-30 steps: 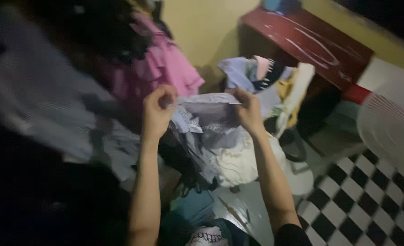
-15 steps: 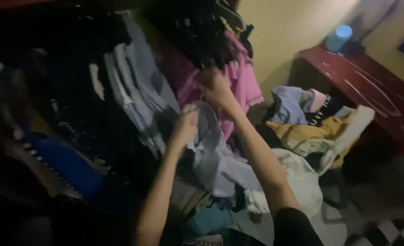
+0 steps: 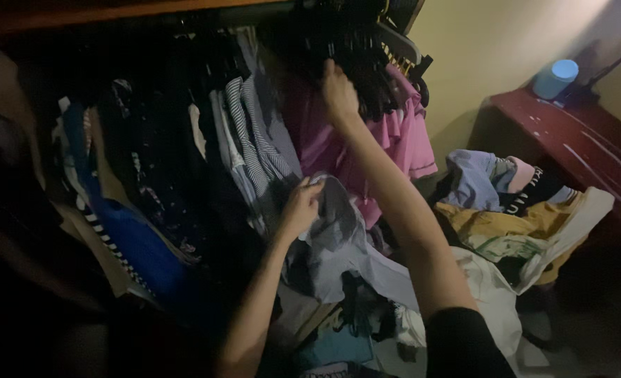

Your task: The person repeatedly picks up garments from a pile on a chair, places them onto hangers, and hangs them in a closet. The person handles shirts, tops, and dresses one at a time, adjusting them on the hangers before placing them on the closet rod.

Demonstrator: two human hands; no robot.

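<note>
A pale grey shirt [image 3: 338,231] droops just below the hanging pink garment [image 3: 387,150], its top bunched in the closed left hand [image 3: 301,207], while the right hand [image 3: 340,94] reaches above that garment, fingers closed among dark hangers [image 3: 356,52].

Both arms are bare and stretched forward, away from the body. The left hand [image 3: 300,208] sits lower, wrist slightly bent, its fingers [image 3: 310,190] curled closed around a fold of pale grey cloth [image 3: 338,217]. The right arm reaches higher and further, a dark short sleeve showing at the shoulder, forearm running up and to the left. The right hand [image 3: 338,94] is raised at the top of that reach, fingers pointing upward into dark shadow; whether they grip anything cannot be made out.
</note>
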